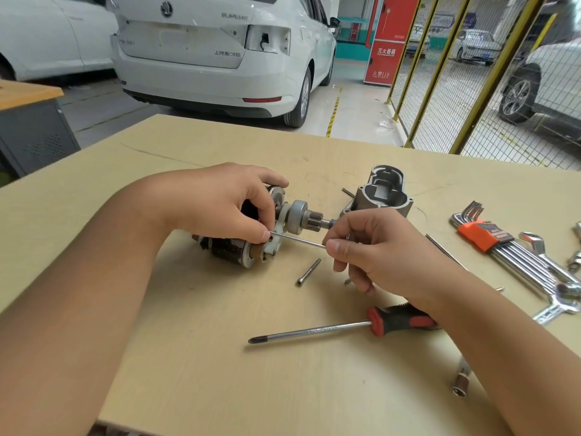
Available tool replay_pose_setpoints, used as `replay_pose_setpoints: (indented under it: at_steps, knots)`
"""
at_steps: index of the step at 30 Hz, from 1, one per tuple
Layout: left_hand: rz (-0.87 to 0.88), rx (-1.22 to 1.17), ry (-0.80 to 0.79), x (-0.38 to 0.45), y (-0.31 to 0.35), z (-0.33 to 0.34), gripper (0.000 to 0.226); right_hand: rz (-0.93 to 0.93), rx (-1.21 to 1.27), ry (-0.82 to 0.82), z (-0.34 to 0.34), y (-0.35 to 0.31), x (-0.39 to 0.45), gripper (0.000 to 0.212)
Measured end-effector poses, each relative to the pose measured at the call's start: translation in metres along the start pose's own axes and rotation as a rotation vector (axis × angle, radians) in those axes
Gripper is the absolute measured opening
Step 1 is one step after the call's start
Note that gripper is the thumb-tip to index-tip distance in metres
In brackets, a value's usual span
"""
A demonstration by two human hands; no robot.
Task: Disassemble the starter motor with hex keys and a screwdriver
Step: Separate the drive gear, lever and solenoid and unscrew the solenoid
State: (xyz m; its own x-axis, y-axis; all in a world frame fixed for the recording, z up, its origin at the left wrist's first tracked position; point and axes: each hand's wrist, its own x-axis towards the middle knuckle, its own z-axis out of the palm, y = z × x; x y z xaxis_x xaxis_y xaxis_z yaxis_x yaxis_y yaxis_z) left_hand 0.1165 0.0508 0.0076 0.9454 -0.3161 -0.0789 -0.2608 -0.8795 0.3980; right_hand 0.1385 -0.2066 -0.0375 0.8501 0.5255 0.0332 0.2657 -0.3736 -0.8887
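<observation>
Ribbed-handle screwdriver (345, 327) nearest; right hand (377, 256) fingers pinch thin steel rod (298, 240); left hand (220, 206) grips motor (251, 247).

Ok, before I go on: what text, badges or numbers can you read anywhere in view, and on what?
"SUPERB": boot lid of the white car, upper right.
Chinese lettering lower on the boot lid: blurred.
"110" after Chinese characters: foot of the red cabinet.
White Chinese characters higher on the cabinet: too blurred.
Engraving on the screwdriver shaft: too small.
Print on the orange hex key holder: unreadable.

Car repair workshop. White car (220, 55) parked on the concrete floor beyond the wooden surface (195, 146); yellow mesh fencing (440, 73) to the right; red fire cabinet (388, 39); hex key set (490, 237) and wrenches (553, 287) laid out.
</observation>
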Motion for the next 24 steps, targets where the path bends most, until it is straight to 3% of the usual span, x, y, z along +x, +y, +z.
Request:
replay_pose_setpoints:
  at_steps: [24]
  knots:
    - [0.004, 0.009, -0.005, 0.0000, 0.0008, 0.0000, 0.015, 0.023, 0.012, -0.039, 0.0009, -0.0007, -0.0002, 0.019]
